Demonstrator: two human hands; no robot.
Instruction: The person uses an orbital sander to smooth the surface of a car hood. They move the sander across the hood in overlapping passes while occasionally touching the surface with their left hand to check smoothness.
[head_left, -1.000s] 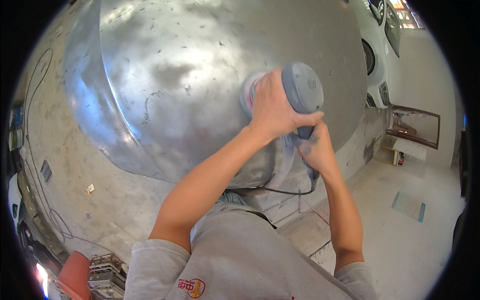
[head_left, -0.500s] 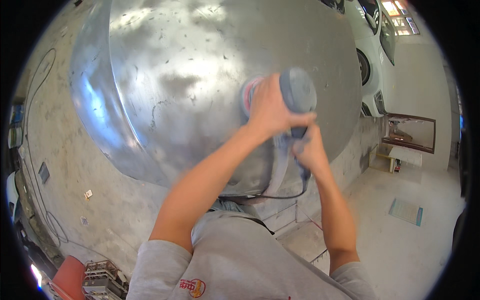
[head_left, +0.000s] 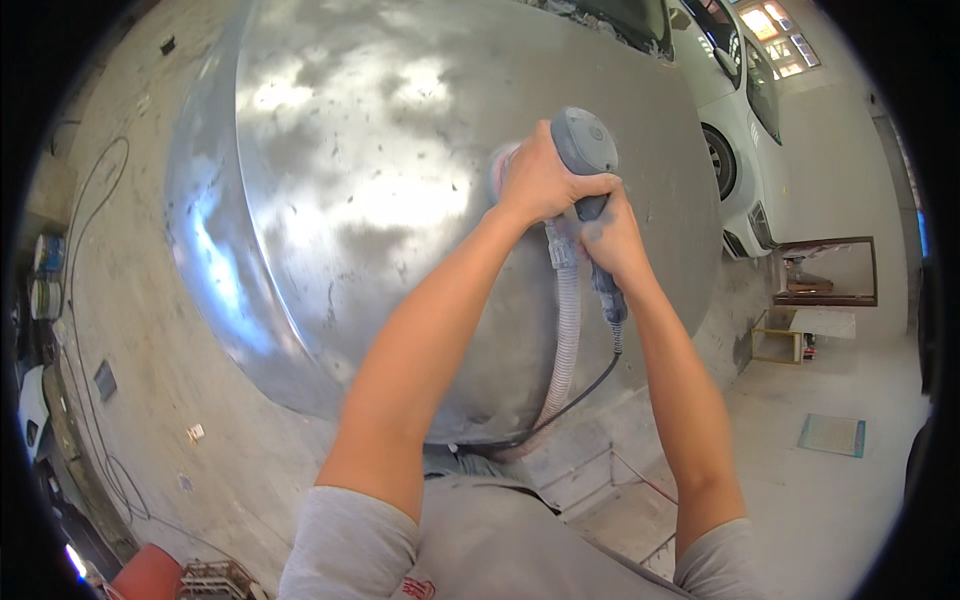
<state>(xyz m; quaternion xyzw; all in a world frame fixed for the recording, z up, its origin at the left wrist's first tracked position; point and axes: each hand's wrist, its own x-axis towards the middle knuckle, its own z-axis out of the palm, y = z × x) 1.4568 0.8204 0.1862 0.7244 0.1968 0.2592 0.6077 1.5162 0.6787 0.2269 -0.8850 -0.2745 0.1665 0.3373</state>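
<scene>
Both my hands grip a grey power sander [head_left: 588, 142] over a car hood [head_left: 370, 200]. My left hand [head_left: 545, 178] wraps around the sander's head, its thumb reaching right toward the handle. Around the handle behind the head, my right hand [head_left: 615, 238] is closed. The round pad [head_left: 502, 170] shows in part to the left of my left hand, at the hood's surface. A ribbed hose [head_left: 565, 330] and a black power cord [head_left: 585, 393] run from the tool down toward my waist. The hood is bare grey metal with shiny and dull patches.
A white car [head_left: 745, 130] stands at the right beyond the hood. A brown frame [head_left: 873, 270] and a small shelf [head_left: 775, 345] are by the right wall. A cable [head_left: 75, 260] loops over the floor at left. At lower left is a red container [head_left: 147, 575].
The view has shifted, so more of the hood's far edge shows. My hands and the sander appear slightly higher and to the left, and the earlier motion blur is mostly gone.
</scene>
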